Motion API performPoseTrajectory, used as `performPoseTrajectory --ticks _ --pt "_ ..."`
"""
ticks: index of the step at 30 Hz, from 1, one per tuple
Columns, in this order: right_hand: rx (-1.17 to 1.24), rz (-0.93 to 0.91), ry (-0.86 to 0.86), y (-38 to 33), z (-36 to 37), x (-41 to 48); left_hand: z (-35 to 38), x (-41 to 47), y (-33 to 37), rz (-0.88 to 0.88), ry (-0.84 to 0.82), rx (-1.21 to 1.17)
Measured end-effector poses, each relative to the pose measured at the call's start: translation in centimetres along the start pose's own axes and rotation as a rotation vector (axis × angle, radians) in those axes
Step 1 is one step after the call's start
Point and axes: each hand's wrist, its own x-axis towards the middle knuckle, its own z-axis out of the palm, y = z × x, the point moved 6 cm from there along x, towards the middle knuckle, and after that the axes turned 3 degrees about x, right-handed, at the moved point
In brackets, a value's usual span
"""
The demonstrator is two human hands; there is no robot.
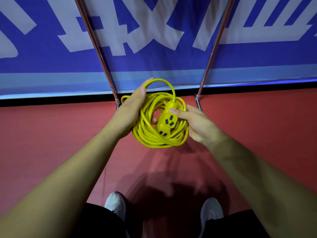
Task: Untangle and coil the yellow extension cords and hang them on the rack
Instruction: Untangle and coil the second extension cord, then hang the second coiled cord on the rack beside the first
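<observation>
A yellow extension cord (pixel 151 134) is wound into a coil and held between both hands above the red floor. My left hand (pixel 132 109) grips the coil's left side, with one loop arching over its fingertips. My right hand (pixel 193 122) cradles the right side, thumb pressed on the yellow socket block (pixel 165 122) with dark outlets that lies across the coil. Two metal rack poles (pixel 97 48) (pixel 214 48) rise behind the coil, leaning outward. The rack's top is out of view.
A blue banner (pixel 154 66) with large white characters stands behind the poles. The red floor (pixel 51 134) spreads below. My two white shoes (pixel 115 205) stand near the bottom edge, with my shadow between them.
</observation>
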Motion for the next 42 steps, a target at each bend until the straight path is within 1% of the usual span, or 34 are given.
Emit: performPoseTrajectory --ticks 4,6,10,13,16,17,19,21,22,24,25,27,29,31,34,35,36,37,39,40,41,42 --pt "-0.094 -0.038 0.143 0.0 -0.4 0.1 -0.4 0.1 -0.5 -0.050 0.036 -0.086" --pt "-0.143 -0.054 0.176 -0.1 -0.3 -0.1 -0.2 0.2 -0.8 -0.057 0.023 -0.084" --pt "-0.264 -0.128 0.205 -0.3 -0.4 -0.5 -0.7 0.5 -1.1 -0.010 0.011 0.027" --pt "-0.441 -0.191 0.196 -0.9 -0.2 -0.5 -1.7 0.7 -0.2 -0.014 0.026 0.021" --pt "-0.537 -0.278 0.172 -1.7 0.4 -0.8 -1.9 0.5 0.2 -0.024 0.039 -0.029" --pt "-0.548 -0.338 0.143 -2.1 0.7 -1.1 -1.8 0.5 0.1 -0.036 0.042 -0.058" --pt "-0.546 -0.408 -0.016 -2.6 1.4 -1.5 -1.8 0.6 -0.2 -0.063 0.056 -0.133" --pt "-0.637 -0.385 -0.183 -3.0 2.0 -2.0 -2.0 0.8 -0.4 -0.083 0.060 -0.203" --pt "-0.742 -0.379 -0.203 -3.3 2.1 -2.2 -2.1 0.8 -0.5 -0.091 0.053 -0.225" --pt "-0.951 -0.403 -0.161 -3.9 2.3 -2.4 -1.9 0.9 -0.6 -0.088 0.017 -0.229" --pt "-1.017 -0.411 -0.171 -3.8 2.5 -2.5 -1.7 0.8 -0.7 -0.083 -0.007 -0.224" --pt "-1.102 -0.393 -0.269 -3.2 2.8 -2.6 -1.1 0.7 -0.9 -0.086 -0.045 -0.239" --pt "-1.221 -0.352 -0.327 -2.7 2.5 -2.3 -0.9 0.6 -1.1 -0.102 -0.066 -0.238" --pt "-1.330 -0.327 -0.344 -2.5 2.3 -2.3 -0.8 0.5 -1.2 -0.114 -0.077 -0.214" --pt "-1.459 -0.340 -0.315 -2.4 2.3 -2.6 -0.7 0.5 -1.1 -0.117 -0.069 -0.170" --pt "-1.396 -0.347 -0.309 -2.6 2.3 -2.6 -0.8 0.5 -1.0 -0.100 -0.050 -0.087" --pt "-1.232 -0.367 -0.283 -3.1 2.4 -2.7 -0.9 0.6 -0.8 -0.068 -0.035 0.048" --pt "-1.009 -0.395 -0.228 -3.9 2.3 -2.7 -0.9 0.7 -0.6 -0.027 -0.037 0.214" --pt "-0.581 -0.431 -0.144 -5.3 1.7 -2.5 -0.2 0.6 -0.5 0.032 -0.111 0.515" --pt "-0.481 -0.415 -0.152 -5.4 1.7 -2.4 0.3 0.5 -0.8 0.037 -0.156 0.622" --pt "-0.479 -0.393 -0.180 -5.2 1.9 -2.4 0.7 0.4 -1.1 0.031 -0.194 0.681" --pt "-0.558 -0.380 -0.211 -4.9 2.2 -2.5 1.0 0.3 -1.4 0.017 -0.222 0.697"
